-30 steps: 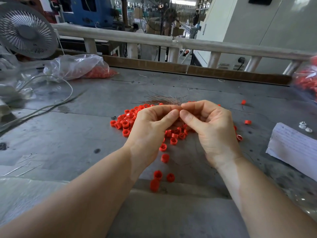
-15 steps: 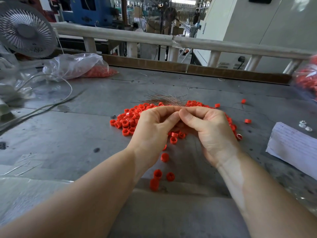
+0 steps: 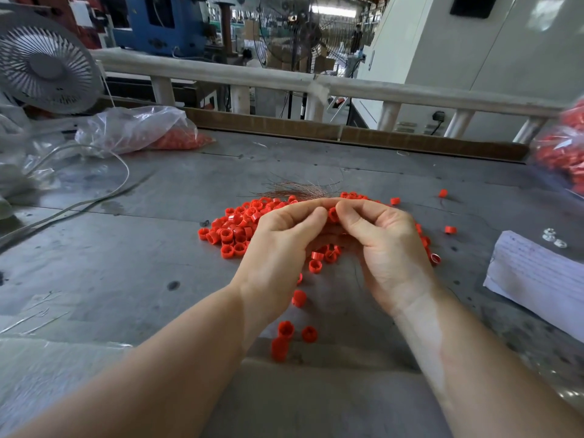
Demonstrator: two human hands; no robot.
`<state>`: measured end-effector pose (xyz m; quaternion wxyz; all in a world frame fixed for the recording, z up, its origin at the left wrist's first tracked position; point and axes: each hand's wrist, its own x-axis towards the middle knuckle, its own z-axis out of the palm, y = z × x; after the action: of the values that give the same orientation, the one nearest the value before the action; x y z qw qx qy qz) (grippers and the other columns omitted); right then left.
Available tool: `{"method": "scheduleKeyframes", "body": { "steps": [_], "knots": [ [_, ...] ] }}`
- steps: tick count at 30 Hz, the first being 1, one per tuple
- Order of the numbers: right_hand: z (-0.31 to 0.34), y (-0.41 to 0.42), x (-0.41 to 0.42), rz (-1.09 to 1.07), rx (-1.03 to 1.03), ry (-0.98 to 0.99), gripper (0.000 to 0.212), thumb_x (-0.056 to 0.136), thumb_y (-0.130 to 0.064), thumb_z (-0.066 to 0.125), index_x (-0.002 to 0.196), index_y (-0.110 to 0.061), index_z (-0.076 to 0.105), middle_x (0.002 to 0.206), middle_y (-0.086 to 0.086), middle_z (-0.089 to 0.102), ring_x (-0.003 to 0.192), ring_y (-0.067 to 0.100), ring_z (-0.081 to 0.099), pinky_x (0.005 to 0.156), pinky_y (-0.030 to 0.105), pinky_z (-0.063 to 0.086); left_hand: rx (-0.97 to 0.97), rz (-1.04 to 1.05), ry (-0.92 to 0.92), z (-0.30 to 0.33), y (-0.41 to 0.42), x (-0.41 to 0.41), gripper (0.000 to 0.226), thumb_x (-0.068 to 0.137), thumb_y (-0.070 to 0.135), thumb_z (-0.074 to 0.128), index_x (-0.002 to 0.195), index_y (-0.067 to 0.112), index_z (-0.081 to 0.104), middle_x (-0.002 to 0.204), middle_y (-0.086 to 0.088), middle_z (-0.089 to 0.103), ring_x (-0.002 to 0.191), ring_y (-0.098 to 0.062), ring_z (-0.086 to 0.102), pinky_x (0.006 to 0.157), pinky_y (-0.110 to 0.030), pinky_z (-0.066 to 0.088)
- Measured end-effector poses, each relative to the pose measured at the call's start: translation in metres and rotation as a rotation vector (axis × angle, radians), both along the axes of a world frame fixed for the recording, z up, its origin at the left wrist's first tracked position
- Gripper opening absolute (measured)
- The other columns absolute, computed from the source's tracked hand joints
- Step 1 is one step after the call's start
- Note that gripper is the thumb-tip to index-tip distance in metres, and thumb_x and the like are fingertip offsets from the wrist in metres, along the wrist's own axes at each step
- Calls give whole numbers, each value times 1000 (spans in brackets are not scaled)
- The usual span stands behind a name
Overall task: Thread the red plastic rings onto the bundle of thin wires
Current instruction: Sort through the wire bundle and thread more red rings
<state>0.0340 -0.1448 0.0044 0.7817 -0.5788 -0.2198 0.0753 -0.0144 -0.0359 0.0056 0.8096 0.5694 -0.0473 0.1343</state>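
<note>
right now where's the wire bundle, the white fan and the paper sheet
wire bundle point(image 3: 295, 191), head view, fanned strands
white fan point(image 3: 47, 63), head view, grille centre
paper sheet point(image 3: 537, 273), head view, middle of the sheet

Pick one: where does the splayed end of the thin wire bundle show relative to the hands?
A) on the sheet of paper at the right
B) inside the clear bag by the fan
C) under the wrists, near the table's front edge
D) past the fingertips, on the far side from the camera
D: the wire bundle fans out beyond where the left hand and right hand meet, above the pile of red rings.
</note>
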Motion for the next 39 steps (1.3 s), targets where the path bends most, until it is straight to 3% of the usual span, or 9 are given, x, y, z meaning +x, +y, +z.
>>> {"method": "scheduleKeyframes", "body": {
  "steps": [6,13,17,20,26,30,33,39],
  "knots": [
    [0,0,1,-32,-13,-55,17,76,-25,61,72,-18,76,70,1,71,66,10,67,60,19,51,-180,-136,52,3,5,2,35,92,-6,37,95,4,70,92,-11,73,87,-19,70,77,-23,56],
    [-2,-1,1,-299,-191,-280,11,85,-11,66,84,-22,65,74,-4,67,73,5,63,69,19,49,-207,-95,109,2,5,3,24,90,-3,47,94,6,68,82,-7,74,75,-13,71,68,-18,55],
    [1,-1,-2,-409,-376,-531,14,85,-5,66,81,-19,64,75,-10,64,72,0,60,66,9,42,-187,-63,131,1,6,2,21,87,-3,50,93,6,68,73,-3,73,66,-8,69,64,-16,55],
    [2,-2,-4,-407,-431,-610,11,86,-4,64,88,-13,70,82,-1,68,79,7,63,74,16,47,-217,-27,151,0,8,3,16,83,-1,55,88,5,68,70,-5,71,62,-8,67,62,-16,55],
    [4,-3,-6,-387,-477,-740,16,80,0,69,94,-5,73,85,-2,64,84,2,58,75,5,41,-270,5,182,-2,11,5,14,64,5,63,74,6,73,68,-5,70,59,-9,65,64,-18,56],
    [5,-3,-5,-414,-448,-731,15,79,1,70,92,-5,73,83,-3,65,84,2,59,77,6,42,-252,-9,196,2,10,3,16,70,3,62,67,9,76,67,-4,71,59,-8,67,60,-17,55],
    [5,-4,-4,-417,-416,-651,17,79,-1,70,91,-12,72,83,-4,67,84,4,63,80,13,47,-279,-37,205,4,10,2,29,85,-3,52,73,7,76,70,-7,72,63,-10,68,61,-19,55],
    [5,-4,-2,-404,-372,-562,19,79,-4,72,90,-19,71,82,-11,69,79,-1,65,74,11,46,-331,-61,198,6,10,2,29,88,-7,47,82,4,73,76,-10,72,67,-14,70,63,-21,57]
  ]
}}
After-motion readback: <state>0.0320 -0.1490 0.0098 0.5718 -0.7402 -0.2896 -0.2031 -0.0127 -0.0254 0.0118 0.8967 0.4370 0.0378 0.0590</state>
